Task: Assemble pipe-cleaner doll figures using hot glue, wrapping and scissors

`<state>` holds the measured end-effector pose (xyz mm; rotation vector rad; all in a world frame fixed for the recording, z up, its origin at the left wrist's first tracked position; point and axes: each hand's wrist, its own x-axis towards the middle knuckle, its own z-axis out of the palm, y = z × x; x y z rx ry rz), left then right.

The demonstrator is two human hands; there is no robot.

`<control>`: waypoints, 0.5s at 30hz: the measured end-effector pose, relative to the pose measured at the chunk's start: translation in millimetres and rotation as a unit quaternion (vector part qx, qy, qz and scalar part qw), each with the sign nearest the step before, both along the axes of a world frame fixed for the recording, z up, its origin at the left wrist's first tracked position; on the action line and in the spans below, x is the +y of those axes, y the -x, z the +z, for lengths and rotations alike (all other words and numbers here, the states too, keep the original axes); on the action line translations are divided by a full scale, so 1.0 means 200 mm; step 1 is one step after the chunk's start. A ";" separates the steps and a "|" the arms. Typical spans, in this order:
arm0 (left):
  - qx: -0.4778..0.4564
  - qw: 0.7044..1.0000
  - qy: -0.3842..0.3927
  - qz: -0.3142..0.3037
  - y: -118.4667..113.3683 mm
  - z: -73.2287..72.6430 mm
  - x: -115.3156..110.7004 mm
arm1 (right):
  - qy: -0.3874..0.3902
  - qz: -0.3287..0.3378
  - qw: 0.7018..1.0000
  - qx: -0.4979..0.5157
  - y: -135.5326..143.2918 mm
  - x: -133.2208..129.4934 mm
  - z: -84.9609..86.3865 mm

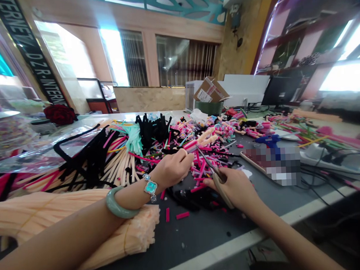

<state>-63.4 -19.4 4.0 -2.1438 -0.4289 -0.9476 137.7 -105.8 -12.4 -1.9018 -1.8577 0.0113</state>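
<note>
My left hand (175,167), with a green bangle (119,207) and a turquoise bracelet (151,187) on its wrist, is closed round a small bundle of pink sticks (191,146). In my right hand (234,186) is a pair of scissors (219,181), its blades touching or close beside the bundle's right end. Short pink pieces (201,170) lie heaped under both hands, and a few (182,215) lie apart nearer the front edge. Whether the blades are closed on the sticks I cannot tell.
A thick bundle of peach stems (136,232) lies under my left forearm. Black stems (94,154) spread at the left. To the right are a phone (259,165), a blue glue gun (269,141) and cables (324,164). A cardboard box (210,90) stands at the back.
</note>
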 end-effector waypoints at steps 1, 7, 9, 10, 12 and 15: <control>0.004 1.000 -0.007 0.005 0.00 0.00 0.00 | 0.000 0.005 1.000 0.005 0.00 0.00 0.00; 0.014 1.000 -0.014 0.008 0.00 0.02 -0.01 | -0.007 0.024 0.999 0.035 0.00 0.00 -0.01; 0.017 1.000 -0.018 0.010 0.00 0.02 -0.01 | -0.014 0.028 0.999 0.038 0.00 0.00 -0.01; 0.018 1.000 -0.019 0.012 0.00 0.02 -0.02 | -0.017 0.030 0.999 0.039 0.00 0.00 0.00; 0.022 0.999 -0.018 0.015 0.00 0.02 -0.02 | -0.018 0.031 0.999 0.040 0.00 0.01 0.00; 0.009 1.000 0.008 0.009 0.00 0.01 -0.01 | -0.014 0.030 0.999 0.043 0.00 0.01 0.00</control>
